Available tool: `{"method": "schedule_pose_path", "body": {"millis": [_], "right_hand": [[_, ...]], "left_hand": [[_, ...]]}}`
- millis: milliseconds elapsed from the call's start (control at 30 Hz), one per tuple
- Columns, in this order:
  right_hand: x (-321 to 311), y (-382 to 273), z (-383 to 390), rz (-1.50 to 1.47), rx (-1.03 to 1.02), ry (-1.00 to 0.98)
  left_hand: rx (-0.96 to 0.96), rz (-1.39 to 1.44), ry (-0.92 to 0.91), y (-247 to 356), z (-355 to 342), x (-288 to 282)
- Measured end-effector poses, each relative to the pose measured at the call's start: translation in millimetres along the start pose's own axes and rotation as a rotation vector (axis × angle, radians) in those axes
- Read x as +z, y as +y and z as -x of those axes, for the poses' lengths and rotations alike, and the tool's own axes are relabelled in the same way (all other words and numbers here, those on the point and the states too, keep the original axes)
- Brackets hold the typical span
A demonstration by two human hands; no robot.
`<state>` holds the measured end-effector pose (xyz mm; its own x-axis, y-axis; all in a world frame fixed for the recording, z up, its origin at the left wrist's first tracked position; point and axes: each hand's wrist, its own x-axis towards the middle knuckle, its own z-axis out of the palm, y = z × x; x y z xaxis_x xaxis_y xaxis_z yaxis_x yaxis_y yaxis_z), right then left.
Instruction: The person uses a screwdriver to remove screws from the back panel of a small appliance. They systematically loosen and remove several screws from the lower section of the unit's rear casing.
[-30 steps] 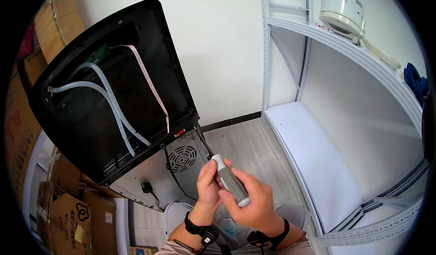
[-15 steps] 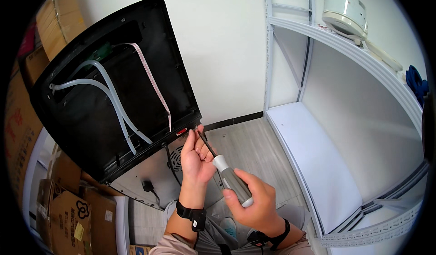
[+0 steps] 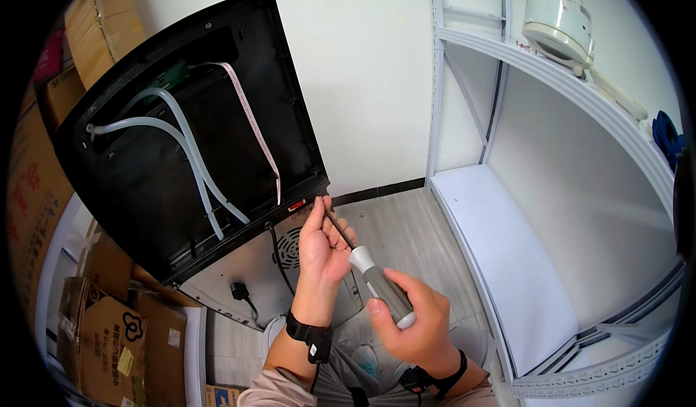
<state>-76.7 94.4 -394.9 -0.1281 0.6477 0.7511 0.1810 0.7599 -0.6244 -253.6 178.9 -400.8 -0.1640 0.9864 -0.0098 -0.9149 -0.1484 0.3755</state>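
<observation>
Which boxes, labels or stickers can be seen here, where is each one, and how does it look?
Cardboard boxes: lower left, brown, with small pale stickers and a dark printed mark.
Stacked cartons: upper left behind the black panel, brown; one has a pink side.
Big carton: left edge, brown with red print.
Red tag: small, at the panel's lower edge, just above the left hand.
No screens visible.
</observation>
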Motion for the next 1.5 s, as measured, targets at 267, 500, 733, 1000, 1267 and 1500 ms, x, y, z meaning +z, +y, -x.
{"method": "schedule_pose_path", "body": {"millis": [267,500,733,1000,1267,1500], "right_hand": [[-12,-7,-1,-0.060,0.089,-0.031],[-16,-4,16,-0.076,0.090,-0.057],[-20,15,59,-0.143,0.160,0.013],[-1,40,94,-0.234,0.315,0.046],[6,50,96,-0.131,0.192,0.038],[9,67,107,-0.050,0.097,0.073]], "left_hand": [[-0.056,0.100,-0.091,1,5,-14],[-0.134,0.087,-0.108,4,14,-30],[-0.263,0.093,-0.094,-9,19,-65],[-0.420,0.174,-0.043,-21,26,-95],[-0.181,-0.213,0.007,-23,26,-104],[-0.186,-0.155,0.087,-30,25,-108]]}}
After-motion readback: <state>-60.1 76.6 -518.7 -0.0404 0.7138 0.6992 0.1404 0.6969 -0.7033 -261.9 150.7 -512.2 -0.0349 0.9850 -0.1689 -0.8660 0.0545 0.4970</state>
